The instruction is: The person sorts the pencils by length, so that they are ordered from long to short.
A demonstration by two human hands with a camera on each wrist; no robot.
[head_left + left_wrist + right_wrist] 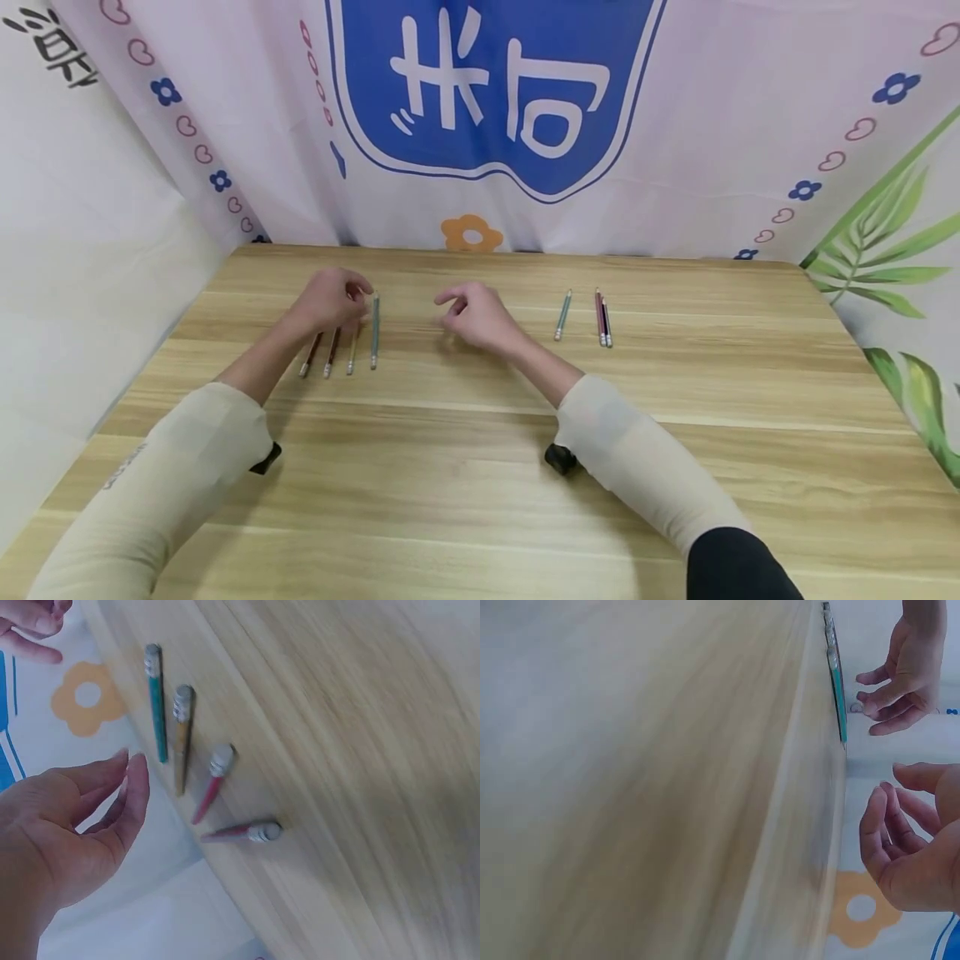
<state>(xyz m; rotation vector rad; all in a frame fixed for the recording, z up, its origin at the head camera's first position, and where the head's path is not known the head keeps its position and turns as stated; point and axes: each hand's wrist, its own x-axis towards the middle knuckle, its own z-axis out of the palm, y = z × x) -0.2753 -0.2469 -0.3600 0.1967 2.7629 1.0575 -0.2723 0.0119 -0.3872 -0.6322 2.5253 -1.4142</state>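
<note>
My left hand (333,298) hovers over the upper ends of several pencils at the left of the table, fingers bent and holding nothing. In the left wrist view its thumb and fingertips come close together with no pencil between them. Beside those fingers lies a teal pencil (376,329), then a yellow pencil (181,742), a red pencil (211,791) and a dark red pencil (236,832), their eraser ends towards me. My right hand (480,317), loosely curled and holding nothing, is above the table to the right of this group. The right wrist view also shows it without a pencil.
Right of my right hand lie another teal pencil (563,315), a pink-red pencil (599,317) and a dark pencil (607,325), the last two close together. The wooden table (450,492) ends at a printed cloth (712,125) at the back.
</note>
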